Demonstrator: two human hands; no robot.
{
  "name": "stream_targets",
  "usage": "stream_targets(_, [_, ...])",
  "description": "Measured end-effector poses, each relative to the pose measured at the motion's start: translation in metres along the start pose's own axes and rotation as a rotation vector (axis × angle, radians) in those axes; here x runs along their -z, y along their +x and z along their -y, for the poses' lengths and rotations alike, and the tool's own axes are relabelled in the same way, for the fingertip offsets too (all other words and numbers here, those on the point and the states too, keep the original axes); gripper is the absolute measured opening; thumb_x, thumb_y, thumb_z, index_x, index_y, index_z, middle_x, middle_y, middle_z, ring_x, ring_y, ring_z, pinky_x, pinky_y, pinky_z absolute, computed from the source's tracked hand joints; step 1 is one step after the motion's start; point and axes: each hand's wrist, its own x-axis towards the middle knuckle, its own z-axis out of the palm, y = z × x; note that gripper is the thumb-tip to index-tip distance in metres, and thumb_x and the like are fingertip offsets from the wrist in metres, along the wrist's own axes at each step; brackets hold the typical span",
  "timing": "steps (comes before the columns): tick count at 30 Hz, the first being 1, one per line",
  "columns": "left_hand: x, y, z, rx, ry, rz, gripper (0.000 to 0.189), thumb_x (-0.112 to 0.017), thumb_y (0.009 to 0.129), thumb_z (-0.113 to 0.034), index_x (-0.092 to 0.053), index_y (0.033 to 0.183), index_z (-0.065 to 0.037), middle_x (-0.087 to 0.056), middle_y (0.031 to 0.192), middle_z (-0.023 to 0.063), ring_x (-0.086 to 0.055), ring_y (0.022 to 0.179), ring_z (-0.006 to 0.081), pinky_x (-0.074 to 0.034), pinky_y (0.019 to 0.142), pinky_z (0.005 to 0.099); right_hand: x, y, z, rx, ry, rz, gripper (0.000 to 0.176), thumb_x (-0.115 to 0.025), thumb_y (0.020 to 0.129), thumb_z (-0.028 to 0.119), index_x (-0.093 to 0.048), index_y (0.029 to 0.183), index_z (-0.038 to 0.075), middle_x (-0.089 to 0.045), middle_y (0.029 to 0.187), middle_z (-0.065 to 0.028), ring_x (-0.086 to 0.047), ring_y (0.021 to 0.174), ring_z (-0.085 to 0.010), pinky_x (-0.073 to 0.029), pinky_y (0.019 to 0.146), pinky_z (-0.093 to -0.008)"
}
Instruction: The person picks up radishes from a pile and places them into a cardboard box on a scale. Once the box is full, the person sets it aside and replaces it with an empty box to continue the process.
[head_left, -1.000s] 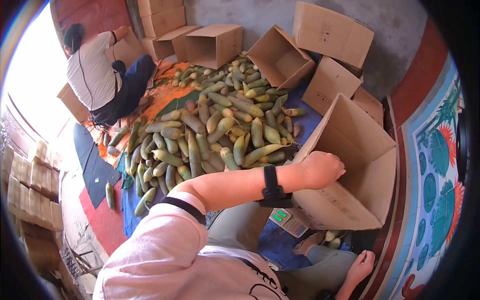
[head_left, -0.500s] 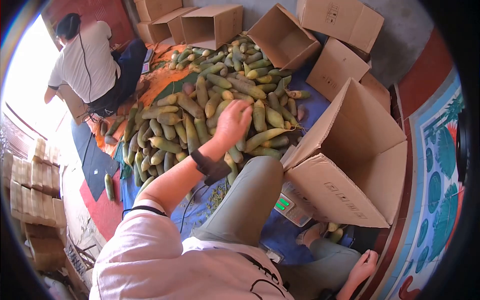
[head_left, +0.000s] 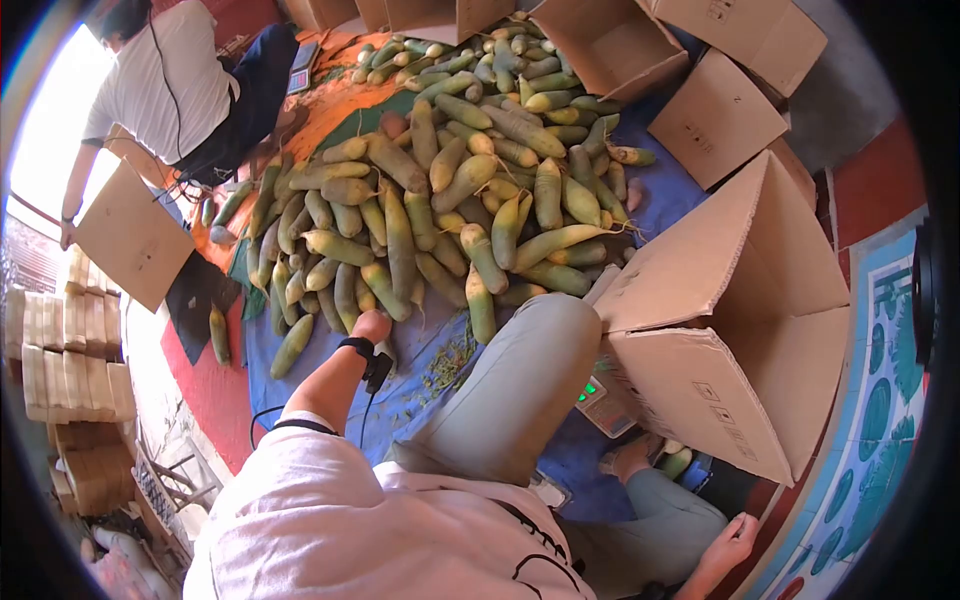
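A large heap of green radishes [head_left: 399,245] lies in front of me on a blue sheet. My left hand [head_left: 371,325] is low at the heap's near edge, among the tips of several radishes. Its fingers are hidden beneath it, so I cannot tell what it grips. A pale radish end [head_left: 386,356] shows beside the wrist strap. Over by my bent knee at the lower right, my right hand [head_left: 735,540] rests with its fingers curled in and nothing showing in them.
A large open carton [head_left: 690,395] tilts on a digital scale [head_left: 606,408] to my right. More cartons [head_left: 715,120] stand behind the heap. At the upper left a person [head_left: 175,85] holds a carton [head_left: 135,235]. One radish [head_left: 219,335] lies apart on the left.
My left hand has moved from the heap's middle back toward me, down and left. The view has shifted. The other person's carton now stands out to the left. My right hand stays by the knee.
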Motion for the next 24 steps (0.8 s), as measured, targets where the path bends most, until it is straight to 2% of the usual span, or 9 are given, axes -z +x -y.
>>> stream_targets(1, [-0.003, -0.007, -0.001, 0.074, -0.129, -0.034, 0.029, -0.047, 0.082, -0.018, -0.067, 0.095, 0.0, -0.065, 0.099, 0.0193, -0.062, 0.094, 0.0338, -0.05, 0.08, 0.0412, 0.001, 0.002, 0.0, -0.002, -0.011, 0.029, 0.015, -0.05, 0.089, 0.011, -0.055, 0.09, -0.003, -0.056, 0.08, -0.0191, -0.054, 0.074, -0.0336, -0.044, 0.069, -0.0393])
stream_targets(2, [0.019, -0.028, -0.009, 0.352, -0.492, -0.026, 0.033, -0.048, 0.083, -0.022, -0.065, 0.1, 0.001, -0.062, 0.108, 0.0207, -0.059, 0.102, 0.035, -0.048, 0.087, 0.0412, 0.001, 0.004, 0.001, -0.003, -0.023, 0.057, 0.016, -0.05, 0.089, 0.012, -0.055, 0.09, -0.003, -0.056, 0.08, -0.0192, -0.054, 0.074, -0.0338, -0.044, 0.07, -0.0394])
stream_targets(4, [-0.041, -0.004, 0.013, 0.294, -0.408, 0.043, 0.035, -0.049, 0.083, -0.024, -0.064, 0.102, 0.001, -0.06, 0.111, 0.0209, -0.057, 0.105, 0.0355, -0.047, 0.089, 0.0412, -0.001, 0.005, 0.005, 0.021, -0.03, 0.049, 0.017, -0.05, 0.089, 0.012, -0.055, 0.09, -0.004, -0.056, 0.08, -0.0193, -0.054, 0.074, -0.0339, -0.044, 0.07, -0.0393])
stream_targets(7, [-0.028, -0.029, -0.002, 0.289, -0.403, 0.164, 0.039, -0.049, 0.082, -0.025, -0.06, 0.111, -0.001, -0.057, 0.117, 0.0208, -0.054, 0.111, 0.0344, -0.044, 0.093, 0.0405, -0.001, 0.007, 0.01, 0.044, -0.049, 0.045, 0.018, -0.05, 0.09, 0.013, -0.055, 0.09, -0.004, -0.057, 0.081, -0.0195, -0.055, 0.075, -0.0341, -0.044, 0.07, -0.0393])
stream_targets(9, [0.011, -0.061, -0.024, 0.437, -0.696, 0.14, 0.045, -0.049, 0.082, -0.024, -0.052, 0.124, -0.008, -0.055, 0.121, 0.0206, -0.052, 0.114, 0.0316, -0.042, 0.096, 0.0388, 0.0, 0.008, 0.009, 0.047, -0.067, 0.056, 0.019, -0.05, 0.09, 0.013, -0.056, 0.09, -0.005, -0.057, 0.082, -0.0197, -0.055, 0.075, -0.0342, -0.044, 0.071, -0.0394])
stream_targets(12, [-0.011, -0.059, -0.029, 0.427, -0.716, 0.298, 0.053, -0.049, 0.082, -0.024, -0.043, 0.134, -0.022, -0.052, 0.127, 0.0184, -0.051, 0.117, 0.0303, -0.039, 0.099, 0.0379, -0.003, 0.008, -0.003, 0.066, -0.098, 0.066, 0.019, -0.05, 0.09, 0.013, -0.056, 0.091, -0.005, -0.058, 0.084, -0.0197, -0.055, 0.076, -0.0346, -0.044, 0.071, -0.0398])
stream_targets(18, [-0.053, -0.045, -0.039, 0.491, -0.774, 0.385, 0.061, -0.053, 0.081, -0.029, -0.033, 0.138, -0.037, -0.038, 0.137, 0.0197, -0.043, 0.123, 0.0374, -0.036, 0.102, 0.0426, 0.0, 0.011, -0.013, 0.063, -0.114, 0.125, 0.019, -0.05, 0.089, 0.013, -0.055, 0.089, -0.005, -0.057, 0.084, -0.0192, -0.056, 0.077, -0.0343, -0.045, 0.072, -0.0391])
stream_targets(21, [-0.038, -0.044, -0.052, 0.538, -0.687, 0.448, 0.067, -0.058, 0.079, -0.035, -0.029, 0.139, -0.039, -0.035, 0.136, 0.0218, -0.041, 0.124, 0.0382, -0.036, 0.102, 0.0441, 0.0, 0.012, -0.014, 0.051, -0.143, 0.133, 0.018, -0.05, 0.088, 0.013, -0.055, 0.088, -0.005, -0.056, 0.082, -0.0191, -0.055, 0.076, -0.0338, -0.045, 0.071, -0.0388])
stream_targets(24, [-0.032, -0.05, -0.059, 0.554, -0.71, 0.329, 0.055, -0.06, 0.077, -0.039, -0.046, 0.13, -0.029, -0.042, 0.13, 0.0224, -0.047, 0.118, 0.0373, -0.04, 0.099, 0.0412, 0.002, 0.014, -0.013, 0.072, -0.095, 0.163, 0.017, -0.049, 0.088, 0.011, -0.055, 0.088, -0.005, -0.056, 0.082, -0.0192, -0.055, 0.076, -0.0337, -0.045, 0.071, -0.039])
